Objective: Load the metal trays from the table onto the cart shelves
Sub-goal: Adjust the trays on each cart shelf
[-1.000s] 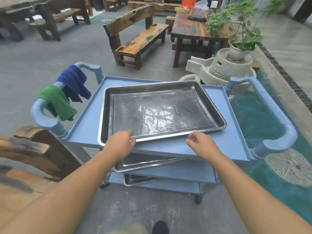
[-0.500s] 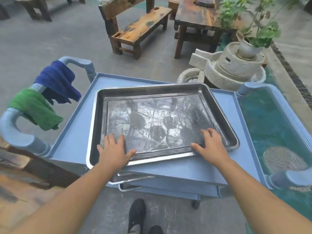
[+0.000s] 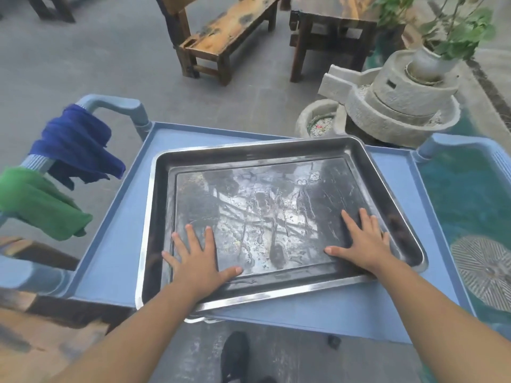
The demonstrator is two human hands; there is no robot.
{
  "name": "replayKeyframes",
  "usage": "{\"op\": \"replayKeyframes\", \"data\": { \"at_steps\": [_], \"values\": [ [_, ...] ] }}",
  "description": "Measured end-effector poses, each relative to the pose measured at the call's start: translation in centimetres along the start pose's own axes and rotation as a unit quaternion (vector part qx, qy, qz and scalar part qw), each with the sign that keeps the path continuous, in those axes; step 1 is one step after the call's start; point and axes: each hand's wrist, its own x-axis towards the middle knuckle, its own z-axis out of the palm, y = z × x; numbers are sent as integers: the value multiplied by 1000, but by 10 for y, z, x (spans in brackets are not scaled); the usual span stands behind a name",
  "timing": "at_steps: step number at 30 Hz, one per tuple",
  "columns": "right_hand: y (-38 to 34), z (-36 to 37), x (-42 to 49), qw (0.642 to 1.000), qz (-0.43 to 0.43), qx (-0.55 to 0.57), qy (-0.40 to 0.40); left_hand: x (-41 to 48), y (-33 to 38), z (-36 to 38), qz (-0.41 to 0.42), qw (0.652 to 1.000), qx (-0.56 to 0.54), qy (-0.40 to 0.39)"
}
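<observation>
A: On the top shelf (image 3: 110, 261) of the blue cart lies the metal tray (image 3: 276, 189), flat, a little turned, its near left corner over the shelf's near edge.

B: And the hands?

A: Both rest inside the tray. The left hand (image 3: 197, 262) lies at about 7 o'clock of the tray floor, palm down, fingers (image 3: 192, 239) spread and straight, the thumb toward the middle. The right hand (image 3: 362, 241) lies at about 4 o'clock, also flat and spread. Neither hand is closed around anything; they only press on the metal.

B: Is another tray visible?

A: Under the near edge, at 6 o'clock, a thin metal rim (image 3: 197, 319) shows. I cannot tell what it belongs to.

B: What is around the cart?

A: On the left handle (image 3: 110, 102), at 9 o'clock, hang a blue cloth (image 3: 74, 145) and a green cloth (image 3: 38, 203), side by side. At 1 o'clock stands a stone mill (image 3: 392, 100) with a potted plant (image 3: 448, 31) on it. At 12 o'clock is a wooden bench (image 3: 221, 37). Below, at 6 o'clock, a black shoe (image 3: 235, 355) is on the floor.
</observation>
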Motion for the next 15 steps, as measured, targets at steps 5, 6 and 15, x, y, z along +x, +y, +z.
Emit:
{"op": "replayKeyframes", "data": {
  "at_steps": [5,6,15],
  "values": [
    [-4,1,-1,1000,18,5,1,8,-2,-8,10,1000,-8,-10],
    [-6,2,-2,1000,22,9,1,10,-3,-10,13,1000,-10,-11],
    [-14,14,-22,998,51,22,13,27,-15,-23,49,999,-7,-22]
  ]
}}
